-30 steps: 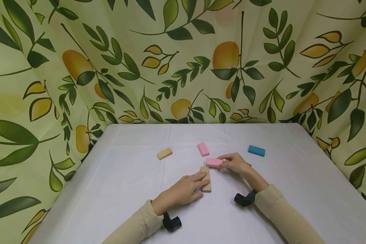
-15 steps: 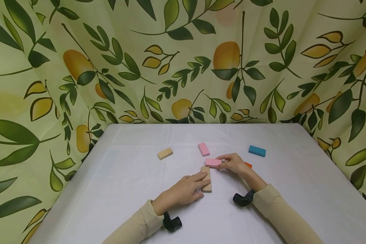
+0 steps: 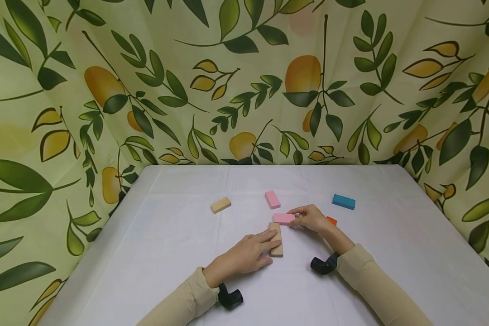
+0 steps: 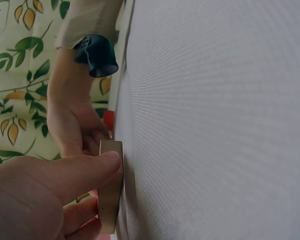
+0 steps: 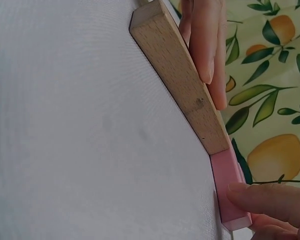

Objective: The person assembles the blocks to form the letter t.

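Head view: on a white cloth (image 3: 159, 244) with faint creases, a long wooden block (image 5: 182, 80), pale and square-edged, pointing away from the person. Over its top, the left hand (image 3: 242, 253), loosely extended, with fingers nearly straight and slightly spread, resting across the wood rather than wrapped round it. In the left wrist view, a thumb tip against the wood too. Just past the far end, lying crosswise and reaching off to the right, a pink block (image 3: 282, 219) with smooth, even-coloured faces, its right end pinched between thumb and fingers of the right hand (image 3: 313, 218). From the right wrist, wood and pink apparently touching, with visible grain and small dark flecks along the wooden side.

Farther back, a second pink block (image 3: 272, 199), set at a slant; to its left, the other wooden block (image 3: 221, 205), likewise slanted; well off to the right, a blue block (image 3: 344, 202). Beside the right forearm, an orange block (image 3: 331, 220), mostly hidden, full shape impossible to tell. At each wrist, a curved black tube-like device (image 3: 230, 297), below cuffs of cream-coloured sleeves (image 3: 179, 296). Behind, a softly rippled curtain (image 3: 252, 68), printed with leaves and orange fruit.
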Demonstrator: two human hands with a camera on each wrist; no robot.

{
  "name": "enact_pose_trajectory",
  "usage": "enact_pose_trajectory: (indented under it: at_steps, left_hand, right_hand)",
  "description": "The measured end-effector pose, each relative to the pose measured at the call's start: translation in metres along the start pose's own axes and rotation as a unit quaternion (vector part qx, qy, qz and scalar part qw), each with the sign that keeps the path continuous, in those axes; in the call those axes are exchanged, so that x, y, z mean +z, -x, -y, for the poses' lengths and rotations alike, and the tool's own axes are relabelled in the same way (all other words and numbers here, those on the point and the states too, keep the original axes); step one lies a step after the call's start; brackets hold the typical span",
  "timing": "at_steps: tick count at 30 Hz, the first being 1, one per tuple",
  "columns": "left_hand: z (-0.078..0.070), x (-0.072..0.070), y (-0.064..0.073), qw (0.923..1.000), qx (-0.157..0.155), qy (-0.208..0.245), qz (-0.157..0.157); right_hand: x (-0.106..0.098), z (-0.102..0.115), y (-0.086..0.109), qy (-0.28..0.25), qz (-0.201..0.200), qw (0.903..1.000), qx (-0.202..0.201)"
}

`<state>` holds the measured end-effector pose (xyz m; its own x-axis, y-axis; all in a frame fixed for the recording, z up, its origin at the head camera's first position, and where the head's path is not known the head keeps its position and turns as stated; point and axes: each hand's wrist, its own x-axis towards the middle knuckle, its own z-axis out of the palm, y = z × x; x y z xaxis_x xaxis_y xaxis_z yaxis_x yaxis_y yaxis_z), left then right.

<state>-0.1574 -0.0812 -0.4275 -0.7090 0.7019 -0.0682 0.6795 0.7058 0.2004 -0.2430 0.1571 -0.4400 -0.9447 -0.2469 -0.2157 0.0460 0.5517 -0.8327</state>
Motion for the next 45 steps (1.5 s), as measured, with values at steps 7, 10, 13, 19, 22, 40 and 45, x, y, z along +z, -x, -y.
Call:
enact_pose_trajectory:
  at_steps: [7, 10, 13, 19, 22, 40, 45]
  left_hand:
    - [0.0, 0.0, 0.0, 1.0, -0.001, -0.002, 0.001]
    - [0.0, 0.0, 0.0, 1.0, -0.001, -0.001, 0.001]
    - [0.0, 0.001, 0.0, 1.0, -0.002, -0.001, 0.001]
    - [0.0, -0.001, 0.0, 1.0, -0.004, 0.001, 0.004]
    - [-0.001, -0.001, 0.001, 1.0, -0.001, -0.002, 0.002]
    - [-0.002, -0.002, 0.002, 1.0, 0.006, -0.002, -0.003]
    - [-0.002, -0.002, 0.002, 1.0, 0.006, -0.001, -0.005]
  right_hand:
    - [0.001, 0.004, -0.001, 0.008, 0.008, 0.9998, 0.014]
    - [0.001, 0.006, 0.0, 0.012, 0.005, 0.9997, 0.019]
    - [0.001, 0.007, 0.001, 0.012, 0.003, 0.9997, 0.019]
    - [0.001, 0.006, 0.001, 0.012, 0.0, 0.9996, 0.024]
    - [0.001, 0.005, 0.001, 0.01, 0.0, 0.9996, 0.027]
    - [0.003, 0.01, 0.018, 0.022, -0.037, 0.9987, -0.027]
    - [0.008, 0.011, 0.029, 0.073, -0.055, 0.9936, -0.067]
